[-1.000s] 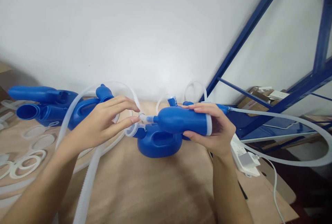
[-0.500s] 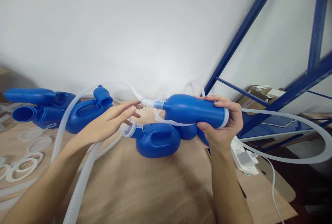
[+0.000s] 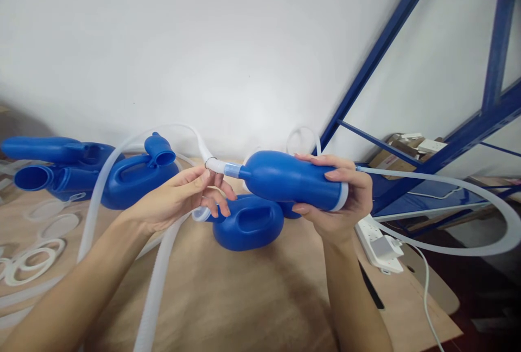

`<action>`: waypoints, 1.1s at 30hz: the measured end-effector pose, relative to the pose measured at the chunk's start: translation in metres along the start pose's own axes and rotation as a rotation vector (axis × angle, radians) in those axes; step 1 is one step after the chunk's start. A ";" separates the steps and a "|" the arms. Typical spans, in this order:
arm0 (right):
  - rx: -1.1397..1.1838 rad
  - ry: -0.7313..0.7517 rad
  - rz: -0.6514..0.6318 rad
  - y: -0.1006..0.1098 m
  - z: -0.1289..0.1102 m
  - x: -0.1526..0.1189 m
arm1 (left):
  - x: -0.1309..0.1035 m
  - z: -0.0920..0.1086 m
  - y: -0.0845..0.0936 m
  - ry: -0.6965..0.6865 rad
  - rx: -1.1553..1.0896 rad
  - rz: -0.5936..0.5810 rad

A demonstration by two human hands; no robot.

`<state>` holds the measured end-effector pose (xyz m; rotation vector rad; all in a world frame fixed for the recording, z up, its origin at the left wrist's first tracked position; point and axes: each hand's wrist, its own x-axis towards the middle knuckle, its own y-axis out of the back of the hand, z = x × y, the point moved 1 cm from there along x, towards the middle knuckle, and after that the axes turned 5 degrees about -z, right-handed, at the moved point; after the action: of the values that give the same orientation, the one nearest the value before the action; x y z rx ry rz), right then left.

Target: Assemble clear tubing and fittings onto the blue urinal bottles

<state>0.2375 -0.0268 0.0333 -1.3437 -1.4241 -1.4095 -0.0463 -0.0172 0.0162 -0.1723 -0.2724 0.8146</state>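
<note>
My right hand is wrapped round the bottom end of a blue bottle, which lies sideways in the air. A clear sleeve joins the bottle's narrow spout to a white hose. Around the hose, near that sleeve, sits a thin metal clamp. My left hand has its thumb and a finger closed on the clamp, with the other fingers curled loosely below the hose. Beneath the held bottle, another blue bottle with a handle hollow lies on the table.
Several blue bottles lie at the left, beside white rings and round lids. A power strip with a white plug is at the right. A blue metal rack stands behind it. Looped hoses arch at the right.
The held bottle and its hose end have shifted slightly left. My left thumb and finger have closed on the clamp. The ribbed hose below has swung to the right.
</note>
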 end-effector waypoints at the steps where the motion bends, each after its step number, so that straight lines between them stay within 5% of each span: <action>1: 0.012 0.001 -0.003 0.000 0.000 0.000 | 0.001 -0.001 0.001 0.007 0.001 0.023; 10: -0.016 0.005 -0.015 -0.004 -0.001 0.001 | 0.002 0.005 -0.003 0.078 -0.138 0.085; 33: -0.034 0.087 -0.195 -0.015 -0.005 0.000 | -0.001 0.010 -0.023 0.206 0.091 0.174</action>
<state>0.2224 -0.0296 0.0309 -1.1743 -1.5121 -1.6042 -0.0339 -0.0332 0.0311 -0.1944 -0.0261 0.9725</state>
